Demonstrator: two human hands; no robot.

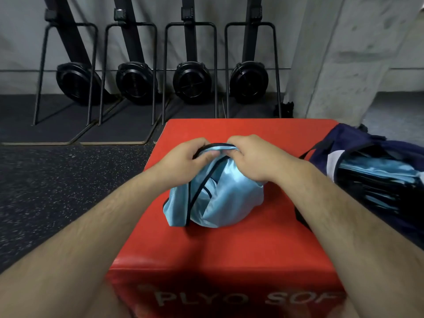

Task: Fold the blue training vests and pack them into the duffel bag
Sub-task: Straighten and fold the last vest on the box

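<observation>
Left hand [185, 157] and right hand [252, 157] both pinch the black-trimmed top edge of a shiny light-blue training vest [220, 198], bunched on the red padded plyo box [229, 249]. Navy fabric duffel bag [371, 171] lies open at right.

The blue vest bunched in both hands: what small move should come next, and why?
Probably the left hand and right hand should draw apart along the black trim and spread the vest flat on the red box. They pinch its top edge close together, so it hangs crumpled, not yet folded. The duffel bag sits open at the right.
</observation>
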